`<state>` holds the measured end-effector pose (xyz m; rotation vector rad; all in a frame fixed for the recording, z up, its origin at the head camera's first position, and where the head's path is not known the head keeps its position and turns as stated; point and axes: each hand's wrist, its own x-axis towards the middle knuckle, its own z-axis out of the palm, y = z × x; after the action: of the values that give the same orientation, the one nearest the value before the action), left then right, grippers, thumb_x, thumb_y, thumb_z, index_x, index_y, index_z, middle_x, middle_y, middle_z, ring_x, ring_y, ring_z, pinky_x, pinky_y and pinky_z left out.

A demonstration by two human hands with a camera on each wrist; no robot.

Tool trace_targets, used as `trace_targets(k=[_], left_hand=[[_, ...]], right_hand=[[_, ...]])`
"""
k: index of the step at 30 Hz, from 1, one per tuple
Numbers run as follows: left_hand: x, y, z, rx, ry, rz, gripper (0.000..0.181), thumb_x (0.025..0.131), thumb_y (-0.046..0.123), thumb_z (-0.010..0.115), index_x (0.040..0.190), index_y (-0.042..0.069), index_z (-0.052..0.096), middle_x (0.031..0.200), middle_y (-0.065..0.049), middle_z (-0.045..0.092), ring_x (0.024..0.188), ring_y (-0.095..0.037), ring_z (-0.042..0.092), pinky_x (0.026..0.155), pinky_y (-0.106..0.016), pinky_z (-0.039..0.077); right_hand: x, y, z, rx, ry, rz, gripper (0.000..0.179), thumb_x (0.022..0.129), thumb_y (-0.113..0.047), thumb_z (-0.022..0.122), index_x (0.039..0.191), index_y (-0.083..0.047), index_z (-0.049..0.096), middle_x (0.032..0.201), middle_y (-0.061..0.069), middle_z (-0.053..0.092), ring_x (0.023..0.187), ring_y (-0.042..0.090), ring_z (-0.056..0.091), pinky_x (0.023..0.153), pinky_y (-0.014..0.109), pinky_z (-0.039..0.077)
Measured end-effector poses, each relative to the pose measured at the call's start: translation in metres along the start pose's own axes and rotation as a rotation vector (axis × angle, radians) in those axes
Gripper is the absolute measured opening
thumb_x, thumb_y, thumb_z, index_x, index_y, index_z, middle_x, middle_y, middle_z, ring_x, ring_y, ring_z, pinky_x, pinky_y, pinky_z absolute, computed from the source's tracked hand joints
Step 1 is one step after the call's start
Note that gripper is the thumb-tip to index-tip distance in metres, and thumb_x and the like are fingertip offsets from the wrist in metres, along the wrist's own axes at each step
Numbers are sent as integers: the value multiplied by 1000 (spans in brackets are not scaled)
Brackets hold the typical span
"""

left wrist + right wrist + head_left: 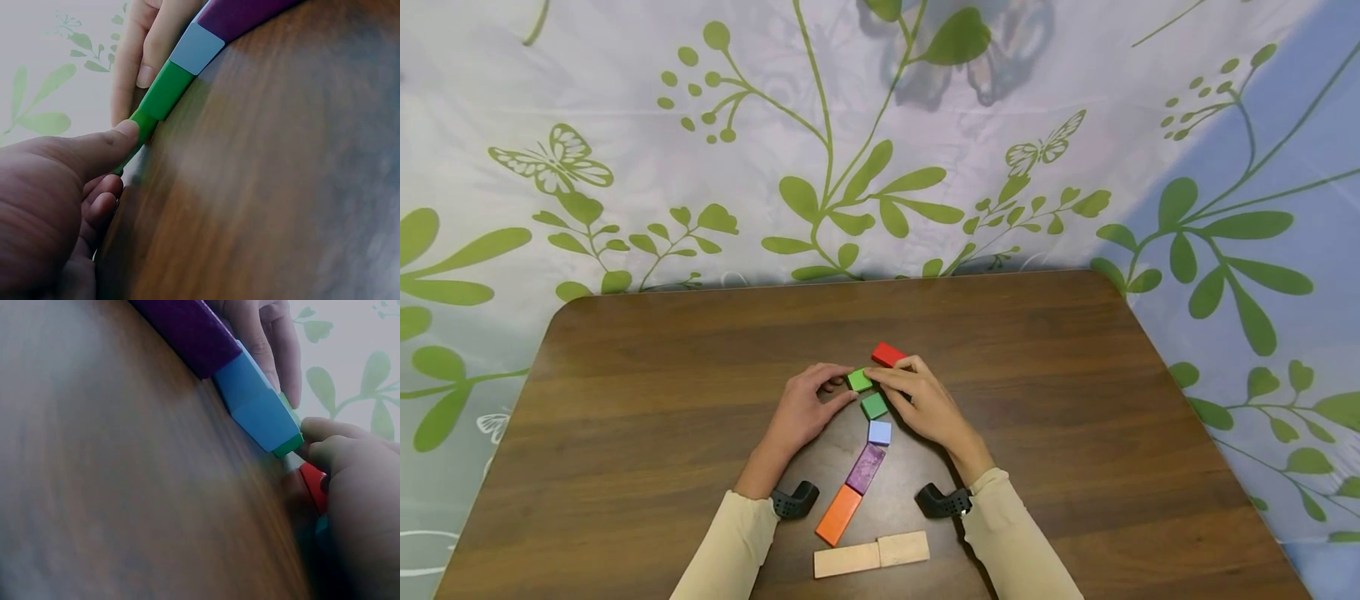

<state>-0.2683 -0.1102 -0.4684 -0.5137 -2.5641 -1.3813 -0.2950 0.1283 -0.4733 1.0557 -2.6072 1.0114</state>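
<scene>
A small light green block (859,380) lies between both hands, at the far end of a row of colored blocks. My left hand (801,408) pinches its left side, the thumb (122,137) being seen against it in the left wrist view. From the right, my right hand (928,404) reaches over with a fairly straight index finger touching its top corner. The right thumb lies apart, beside the dark green block (874,406). Just beyond the right fingers rests a red block (888,354), partly hidden by them.
Toward me, the row continues with a light blue block (880,432), a purple block (866,468) and an orange block (838,516). Two plain wooden blocks (871,556) lie end to end nearest me. A patterned cloth (737,167) hangs behind the brown table (647,400).
</scene>
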Motion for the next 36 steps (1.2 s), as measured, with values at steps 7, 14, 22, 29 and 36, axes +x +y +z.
trace_targets(k=[7, 14, 22, 29, 36], left_hand=[[-1, 0, -2, -17, -28, 13, 36, 85, 9, 85, 120, 7, 76, 111, -7, 74, 93, -20, 68, 82, -38, 58], [-2, -1, -1, -31, -39, 9, 30, 88, 8, 82, 117, 7, 76, 110, -6, 74, 94, -19, 70, 84, -37, 59], [-1, 0, -1, -34, -31, 0, 26, 88, 10, 83, 113, 9, 78, 106, -5, 74, 91, -19, 69, 82, -38, 58], [0, 1, -2, -25, -37, -6, 22, 86, 11, 84, 108, 9, 78, 105, -4, 74, 90, -18, 67, 81, -37, 57], [-1, 0, -2, -39, -37, -3, 22, 86, 10, 84, 108, 9, 78, 106, -4, 74, 91, -18, 67, 81, -36, 57]], right_hand=[[-1, 1, 3, -12, 54, 3, 30, 101, -11, 66, 129, -18, 74, 124, -4, 74, 108, 17, 55, 89, 38, 51], [-3, 3, 4, 11, 85, -5, 24, 99, -9, 68, 119, -18, 78, 117, -4, 76, 107, 17, 55, 88, 37, 51], [-2, 1, 1, 17, 61, -4, 26, 100, -11, 67, 122, -19, 77, 119, -5, 76, 107, 17, 56, 89, 37, 50], [0, 1, 0, 18, 59, -48, 27, 99, -8, 67, 122, -15, 77, 120, -2, 76, 108, 19, 57, 92, 37, 48], [-1, 2, 1, 0, 48, -59, 27, 99, -10, 67, 123, -15, 77, 121, -2, 76, 108, 18, 56, 90, 36, 48]])
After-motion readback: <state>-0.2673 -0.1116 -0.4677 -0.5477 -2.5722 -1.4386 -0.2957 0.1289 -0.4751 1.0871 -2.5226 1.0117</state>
